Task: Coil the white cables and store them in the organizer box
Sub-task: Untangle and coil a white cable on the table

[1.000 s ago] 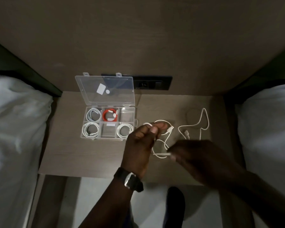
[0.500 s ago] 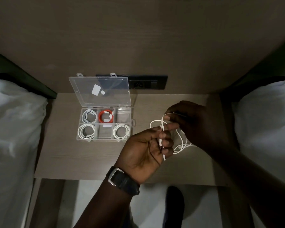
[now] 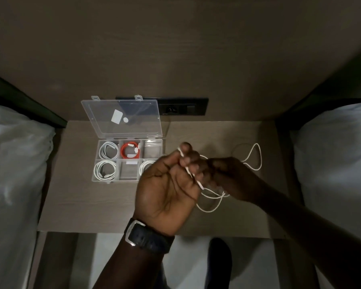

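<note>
- Two hands at work over the near table edge: left hand (image 3: 167, 188), palm up, fingers pinched on the white cable (image 3: 209, 208); right hand (image 3: 230, 177) closed on the same strands.
- Loose loops hanging below the hands, likely to spring open or tangle if either pinch slackens.
- Far right, a slack tail (image 3: 256, 155) lying on the table (image 3: 75, 197), prone to snagging while winding.
- Far left, organizer box (image 3: 129, 178) open, some compartments bare; clear room between.
</note>
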Action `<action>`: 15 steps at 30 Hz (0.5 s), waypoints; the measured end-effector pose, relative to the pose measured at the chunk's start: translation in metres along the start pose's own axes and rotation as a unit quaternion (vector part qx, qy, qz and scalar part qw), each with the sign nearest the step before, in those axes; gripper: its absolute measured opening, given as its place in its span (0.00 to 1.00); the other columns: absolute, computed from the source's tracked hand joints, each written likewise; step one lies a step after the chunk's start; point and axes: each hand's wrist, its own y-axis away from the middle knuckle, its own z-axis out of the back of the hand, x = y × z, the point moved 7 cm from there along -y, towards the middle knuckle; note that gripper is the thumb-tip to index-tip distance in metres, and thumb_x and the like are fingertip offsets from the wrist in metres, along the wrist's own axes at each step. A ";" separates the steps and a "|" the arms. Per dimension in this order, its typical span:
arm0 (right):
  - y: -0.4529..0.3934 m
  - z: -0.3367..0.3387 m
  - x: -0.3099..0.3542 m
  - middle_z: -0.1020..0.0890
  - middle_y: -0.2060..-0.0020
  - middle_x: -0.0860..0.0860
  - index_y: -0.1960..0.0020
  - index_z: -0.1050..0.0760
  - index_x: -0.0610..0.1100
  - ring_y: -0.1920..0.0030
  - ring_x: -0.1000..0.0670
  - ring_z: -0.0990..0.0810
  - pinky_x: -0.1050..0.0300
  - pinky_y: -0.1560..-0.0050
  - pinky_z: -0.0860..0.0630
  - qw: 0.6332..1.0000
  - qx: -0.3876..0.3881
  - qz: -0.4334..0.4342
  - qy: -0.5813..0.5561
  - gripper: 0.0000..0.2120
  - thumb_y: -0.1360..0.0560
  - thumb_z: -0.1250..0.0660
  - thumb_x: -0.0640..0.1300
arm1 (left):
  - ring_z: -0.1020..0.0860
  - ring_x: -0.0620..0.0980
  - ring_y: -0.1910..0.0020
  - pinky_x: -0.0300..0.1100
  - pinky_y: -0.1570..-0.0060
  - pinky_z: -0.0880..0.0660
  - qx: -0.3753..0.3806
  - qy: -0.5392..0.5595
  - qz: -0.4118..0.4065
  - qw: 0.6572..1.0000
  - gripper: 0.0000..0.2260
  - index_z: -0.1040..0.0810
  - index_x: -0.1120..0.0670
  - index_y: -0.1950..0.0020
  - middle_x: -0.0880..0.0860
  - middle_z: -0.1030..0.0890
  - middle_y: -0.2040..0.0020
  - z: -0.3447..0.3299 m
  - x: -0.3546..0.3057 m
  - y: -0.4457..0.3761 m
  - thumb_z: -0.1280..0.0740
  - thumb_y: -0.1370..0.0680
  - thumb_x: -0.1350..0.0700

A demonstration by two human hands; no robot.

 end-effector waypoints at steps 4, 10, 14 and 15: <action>0.021 -0.016 -0.016 0.23 0.69 0.55 0.59 0.29 0.57 0.68 0.57 0.23 0.57 0.66 0.27 0.975 0.030 0.064 0.212 0.15 0.20 0.46 0.62 | 0.17 0.53 0.51 0.46 0.44 0.21 -0.079 0.026 -0.179 0.980 0.12 0.20 0.59 0.54 0.54 0.17 0.58 0.010 -0.053 -0.004 0.43 0.21 0.62; 0.016 0.026 -0.044 0.19 0.65 0.59 0.55 0.29 0.57 0.65 0.59 0.19 0.55 0.58 0.26 0.947 -0.075 -0.058 0.307 0.18 0.22 0.52 0.65 | 0.19 0.59 0.42 0.51 0.36 0.27 -0.034 0.033 -0.153 0.987 0.14 0.18 0.65 0.49 0.59 0.16 0.50 -0.002 -0.041 -0.006 0.44 0.21 0.65; 0.016 0.022 -0.033 0.28 0.71 0.58 0.57 0.29 0.55 0.64 0.55 0.24 0.56 0.62 0.31 0.937 -0.061 -0.013 0.343 0.13 0.20 0.45 0.60 | 0.21 0.58 0.38 0.50 0.34 0.28 -0.038 0.004 -0.205 0.978 0.14 0.18 0.64 0.47 0.60 0.16 0.47 0.002 -0.046 -0.006 0.44 0.22 0.66; 0.021 0.014 -0.024 0.30 0.71 0.59 0.57 0.31 0.55 0.65 0.57 0.27 0.56 0.63 0.32 0.940 -0.040 0.027 0.339 0.11 0.19 0.44 0.59 | 0.22 0.57 0.37 0.49 0.34 0.28 -0.064 -0.016 -0.232 0.970 0.14 0.19 0.63 0.46 0.60 0.16 0.46 0.009 -0.055 -0.007 0.44 0.22 0.65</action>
